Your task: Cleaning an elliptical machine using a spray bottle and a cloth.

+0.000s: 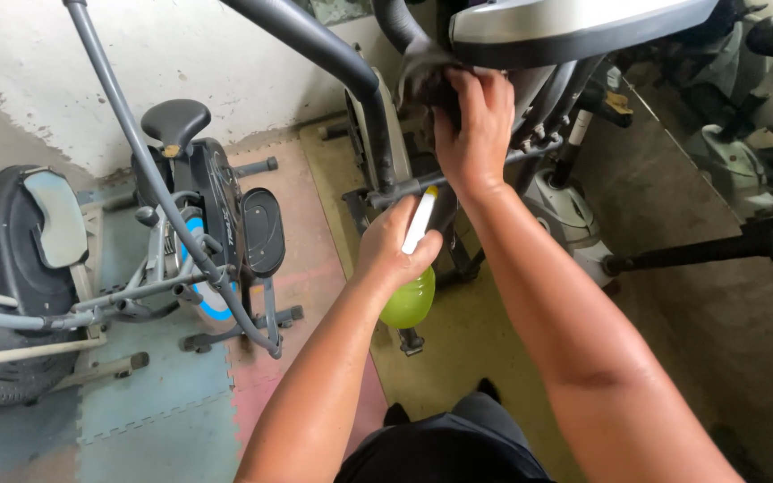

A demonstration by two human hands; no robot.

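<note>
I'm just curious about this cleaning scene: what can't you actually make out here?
Head view only:
- Spray bottle: its nozzle and neck are hidden by the left hand.
- Dark cloth: mostly covered by the right hand.
- Exercise machine: its top is cut off by the frame edge.

Soft, even daylight, seemingly from two o'clock, where the floor (pixel 673 179) looks palest. Shadows are faint. Forearms show a mild sheen. Wide-angle bending curves the edges; focus is sharp, dim only under the exercise bike (pixel 208 206) at nine o'clock.
</note>
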